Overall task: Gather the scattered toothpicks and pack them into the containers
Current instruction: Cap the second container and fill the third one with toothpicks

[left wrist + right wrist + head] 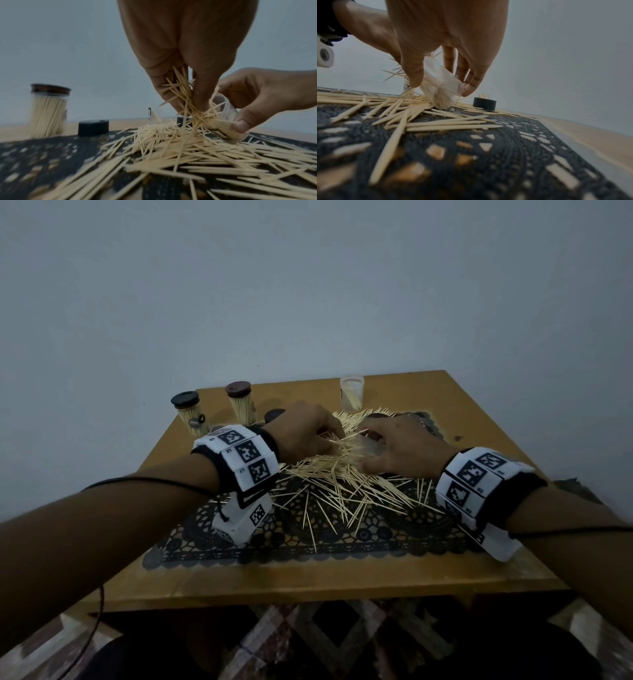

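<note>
A pile of pale toothpicks (346, 484) lies scattered on a black lace mat (191, 539). My left hand (308, 436) pinches a loose bunch of toothpicks (187, 97) just above the pile (180, 146). Beside it, my right hand (400, 450) grips a clear plastic container (441, 86), tilted with its base on the pile (412, 109); some toothpicks sit inside it. In the left wrist view the bunch is at the mouth of that container (224, 113).
Two capped jars full of toothpicks, one black-lidded (190, 414) and one brown-lidded (241, 402), stand at the back left. An open clear container (352, 392) stands at the back. Loose black lids (93, 127) (484, 103) lie on the wooden table (342, 577).
</note>
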